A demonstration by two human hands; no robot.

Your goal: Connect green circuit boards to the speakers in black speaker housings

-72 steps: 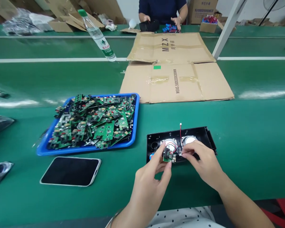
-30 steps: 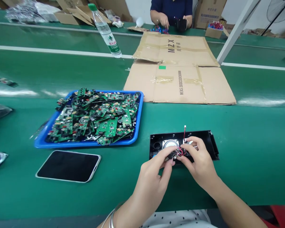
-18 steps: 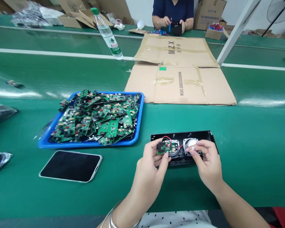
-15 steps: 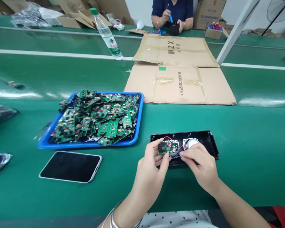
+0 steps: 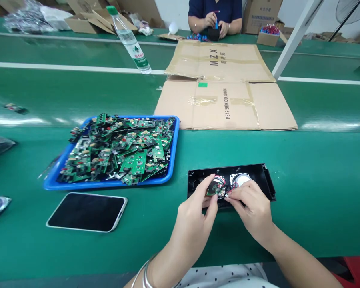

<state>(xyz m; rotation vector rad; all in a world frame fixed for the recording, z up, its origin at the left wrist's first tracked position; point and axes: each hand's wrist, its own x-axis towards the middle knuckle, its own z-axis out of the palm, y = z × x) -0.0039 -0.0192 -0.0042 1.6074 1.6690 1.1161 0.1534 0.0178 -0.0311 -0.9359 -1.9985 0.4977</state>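
Observation:
Between the thumb and fingers of my left hand (image 5: 198, 204) is a small green circuit board (image 5: 213, 189), held over a black plastic housing (image 5: 259, 182). Two round speakers sit in that housing; the right speaker (image 5: 241, 179) shows a white centre, while the left one is mostly covered by the board and my fingers. My right hand (image 5: 252, 202) is closed in a pinch at the board's right edge, on what looks like a small white wire connector (image 5: 227, 195). Red and black wires run beside the fingertips.
A blue tray (image 5: 175, 150) heaped with circuit boards stands to the left, with a phone (image 5: 87, 212) in front of it. Flattened cardboard (image 5: 180, 108) and a tilted water bottle (image 5: 132, 46) lie beyond. Across the bench a person (image 5: 215, 18) handles a black part.
The circuit board has shifted slightly right and tilted, and now meets the right hand's fingertips. The view has shifted a little. Across the bench, the person's hands have moved slightly.

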